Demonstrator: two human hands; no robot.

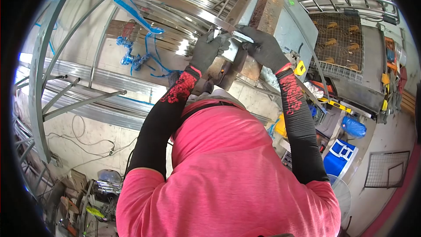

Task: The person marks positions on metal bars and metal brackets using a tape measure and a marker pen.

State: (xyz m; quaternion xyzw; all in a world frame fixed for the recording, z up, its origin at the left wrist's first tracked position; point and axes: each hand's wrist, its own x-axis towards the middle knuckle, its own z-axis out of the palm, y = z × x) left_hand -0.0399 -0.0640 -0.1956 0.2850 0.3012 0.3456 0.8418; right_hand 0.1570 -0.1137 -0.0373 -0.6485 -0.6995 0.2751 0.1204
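- The left hand (pixel 206 52), in a dark glove, is curled tight around the near end of a bright metal strip (pixel 175 4). The fingers are wrapped over it and the thumb is tucked under.
- The right hand (pixel 263 48), gloved the same, is closed on the same strip just beside the left hand. Its fingers (pixel 245 33) are folded over the shiny end piece.
- The two hands nearly touch, and only a short gleaming stretch of metal shows between them.
- From the left hand the strip runs away up and to the left, passing above a tangle of blue rope (pixel 131 57).
- A rusty block (pixel 266 13) stands just beyond the right hand's knuckles, against a grey metal post (pixel 293 28). Whether the strip touches the block cannot be told.
- Both forearms wear black sleeves with red patterns, and a pink shirt (pixel 228 171) fills the space below the hands.
- A small yellow object (pixel 300 67) sits just outside the right wrist.
- Further out on the right-hand side is a wire cage (pixel 337 39) with brownish lumps inside. Below it are a blue bag (pixel 353 127) and a blue and white box (pixel 340 154).
- Out from the left arm lie long silvery rails (pixel 83 92), with loose cables (pixel 87 145) on the pale floor under them.
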